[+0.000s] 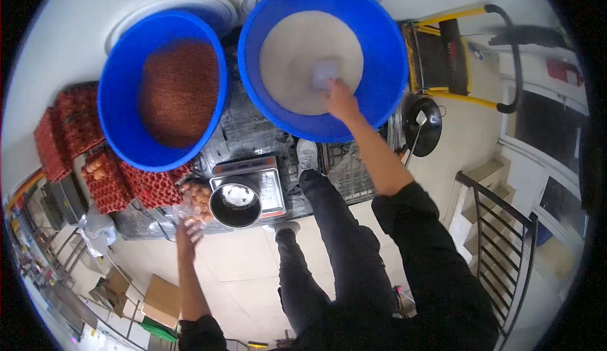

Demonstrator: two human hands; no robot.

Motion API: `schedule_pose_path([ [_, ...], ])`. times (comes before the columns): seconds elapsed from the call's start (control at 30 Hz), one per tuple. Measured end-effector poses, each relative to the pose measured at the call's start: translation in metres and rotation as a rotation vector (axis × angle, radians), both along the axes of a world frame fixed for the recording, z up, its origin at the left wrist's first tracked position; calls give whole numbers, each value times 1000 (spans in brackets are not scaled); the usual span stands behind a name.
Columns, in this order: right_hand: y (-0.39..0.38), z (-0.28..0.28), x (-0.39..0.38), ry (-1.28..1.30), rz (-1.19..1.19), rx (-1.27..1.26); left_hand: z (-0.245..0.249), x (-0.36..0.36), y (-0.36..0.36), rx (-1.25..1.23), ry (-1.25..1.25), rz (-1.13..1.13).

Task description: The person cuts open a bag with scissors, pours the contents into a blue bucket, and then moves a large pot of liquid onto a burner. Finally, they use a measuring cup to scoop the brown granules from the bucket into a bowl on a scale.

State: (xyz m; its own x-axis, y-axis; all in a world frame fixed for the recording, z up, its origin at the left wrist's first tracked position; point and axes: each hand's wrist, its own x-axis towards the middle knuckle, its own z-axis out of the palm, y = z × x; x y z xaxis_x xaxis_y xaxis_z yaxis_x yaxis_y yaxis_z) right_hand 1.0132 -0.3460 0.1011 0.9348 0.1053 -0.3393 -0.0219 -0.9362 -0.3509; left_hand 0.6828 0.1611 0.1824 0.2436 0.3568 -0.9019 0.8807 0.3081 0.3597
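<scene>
My right hand reaches into a large blue tub and grips a pale, blurred scoop. The scoop is over the off-white, fine-grained stuff in the tub. My left hand hangs at the platform's near edge, fingers apart and holding nothing. Close above it lies a clear plastic bag of brown, egg-like things. A dark-sided metal pot with a shiny inside stands on a flat scale, between my left hand and my foot.
Left of the tub stands a second blue tub of reddish-brown grains. Red egg trays are stacked beside it. On the right are a yellow-framed trolley, a black wok and a stair railing. My shoe rests on the platform.
</scene>
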Motion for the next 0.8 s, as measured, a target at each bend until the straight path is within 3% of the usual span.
schedule_pose_path([
  [0.07,-12,-55,39,105,-72,-233,-42,60,22,-84,-16,100],
  [0.1,-21,-89,52,149,-203,-156,-37,111,-2,79,-128,200],
  [0.17,-41,-152,63,235,-466,-1,-84,160,15,7,-242,524],
  [0.27,-57,-204,55,257,-565,239,-169,186,3,549,-362,620],
  [0.3,-65,-232,50,283,-620,358,-164,200,-6,623,-314,637],
  [0.4,-25,-179,52,507,-724,566,-135,231,-36,791,-160,668],
  [0.5,-20,-154,31,410,-881,1338,-115,248,-49,825,-89,720],
  [0.57,3,-104,30,380,-1133,1496,-116,250,-47,778,-146,795],
  [0.63,4,-107,-2,669,-1198,1189,-118,247,-45,799,-238,786],
  [0.73,26,-63,12,724,-1064,680,-117,248,-42,862,-10,762],
  [0.8,29,-26,44,597,-1102,1012,-106,254,-45,936,110,690],
])
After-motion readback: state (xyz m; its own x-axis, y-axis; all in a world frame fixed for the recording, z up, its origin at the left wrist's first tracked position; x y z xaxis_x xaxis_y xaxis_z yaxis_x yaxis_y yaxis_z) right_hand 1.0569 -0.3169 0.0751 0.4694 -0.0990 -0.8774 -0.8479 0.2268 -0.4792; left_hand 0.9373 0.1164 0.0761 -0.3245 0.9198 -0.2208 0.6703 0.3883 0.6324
